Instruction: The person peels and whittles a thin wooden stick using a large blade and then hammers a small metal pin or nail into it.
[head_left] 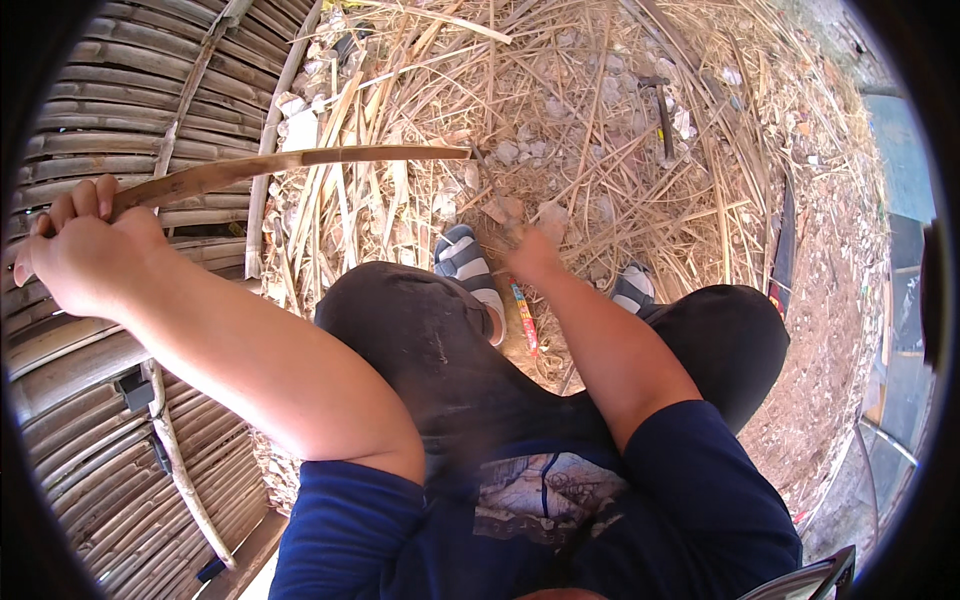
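Tan bamboo, one long, narrow, slightly bowed strip (375, 154), runs from far left to roughly mid-view, above the person's knees. Left hand (95, 245) grasps its left end, fingers curled round it, arm stretched out; likely held that far out because the strip is long and its other end sits over the middle. Right hand (537, 258) is low between the knees, fingers clenched on one thin, dark, rod- or blade-like tool (490, 185); handle mostly covered, exact kind can't tell. Tool points up toward the strip's free end, tip touching or just beside it, can't tell which; angle probably keeps tool and strip end together in front of the body. Knees spread, two, in black trousers (400, 325), presumably for arm room. Count: one strip in hand, one tool in hand, two grey-and-white banded sandals (462, 258), one on each foot. One narrow red printed wrapper (524, 318) on the ground between the feet. One dark-handled hammer (664, 122) lies upper right on the litter, apart from both hands. One long, dark, flat object (786, 240) beyond the right knee, kind unclear. Loose pale straw and split slivers (600, 130) cover the ground, too many to count. One slatted bamboo wall (120, 85) at left.
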